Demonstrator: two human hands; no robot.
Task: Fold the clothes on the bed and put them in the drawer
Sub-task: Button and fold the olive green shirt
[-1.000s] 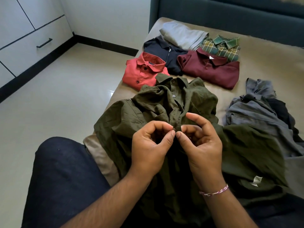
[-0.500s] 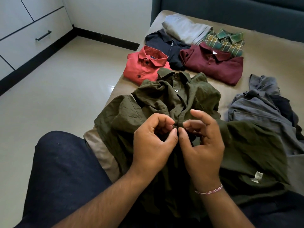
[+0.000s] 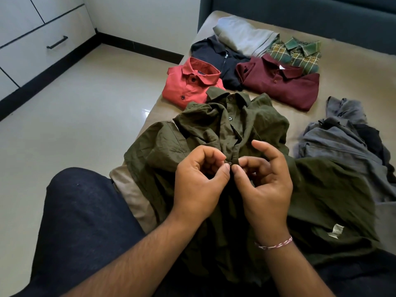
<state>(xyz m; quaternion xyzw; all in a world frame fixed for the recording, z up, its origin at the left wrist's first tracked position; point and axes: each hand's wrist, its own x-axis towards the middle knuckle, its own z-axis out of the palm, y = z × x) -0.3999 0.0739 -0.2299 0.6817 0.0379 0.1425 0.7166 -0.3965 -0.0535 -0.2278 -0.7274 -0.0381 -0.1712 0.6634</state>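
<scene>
The olive shirt (image 3: 214, 133), spread on the bed (image 3: 353, 67) just in front of the folded red shirt (image 3: 188, 86), is pinched at its button placket by the left hand (image 3: 197, 185) and right hand (image 3: 265, 183).

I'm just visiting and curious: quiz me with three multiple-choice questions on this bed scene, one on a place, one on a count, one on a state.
1. Where does the red shirt lie?
A. by the bed's edge nearest the floor
B. on the floor
C. in the drawer

2. How many folded garments lie at the far end of the bed?
A. two
B. five
C. eight

3. What are the left hand and right hand doing?
A. resting flat
B. pinching the olive shirt at a button
C. holding a hanger

Answers: 1 A, it lies on the bed beside the floor. 2 B, red, navy, grey, plaid and maroon. 3 B, fingertips meet at the placket.
</scene>
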